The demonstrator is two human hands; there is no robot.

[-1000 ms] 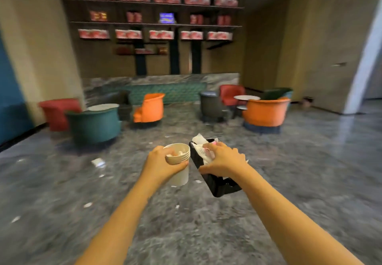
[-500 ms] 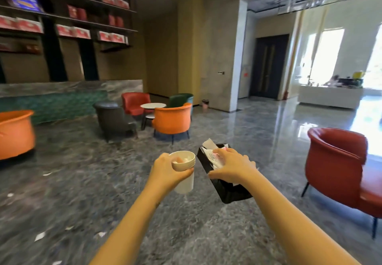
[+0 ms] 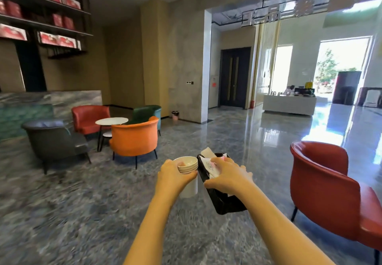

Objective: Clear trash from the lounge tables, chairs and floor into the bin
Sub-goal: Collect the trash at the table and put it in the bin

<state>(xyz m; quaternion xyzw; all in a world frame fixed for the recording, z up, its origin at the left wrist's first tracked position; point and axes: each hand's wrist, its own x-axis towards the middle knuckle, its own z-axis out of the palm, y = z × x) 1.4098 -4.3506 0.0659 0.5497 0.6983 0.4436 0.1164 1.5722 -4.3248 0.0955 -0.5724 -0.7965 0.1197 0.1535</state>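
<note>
The polished grey stone floor [image 3: 82,213] spreads all around me, with dark wall shelves [image 3: 47,27] of red boxes high on my left. Close on my right stands a big red armchair [image 3: 322,186]. Farther off to my left, four chairs ring a small round white table [image 3: 111,121]: a grey chair [image 3: 54,140] nearest the shelves, an orange chair [image 3: 134,138] with its back to me, a red chair [image 3: 90,118] and a green chair [image 3: 146,113] behind the table. I hold both arms out in front of me above the floor. My right hand [image 3: 229,177] grips a black container [image 3: 225,202] by its upper end, fingers curled over the rim and pressing on the crumpled paper [image 3: 208,164] that sticks out of it; the container tilts, its lower end hanging toward me. My left hand [image 3: 171,175] is wrapped around a stack of white paper cups [image 3: 187,165], fingers curled round the rims, the stack upright and just beside the container, nearly touching it. Something pale lies inside the top cup; I cannot tell what. The bin [image 3: 175,115], small with a dark liner, stands on the floor against the base of the far wall, beyond the green chair and well apart from my hands.
</note>
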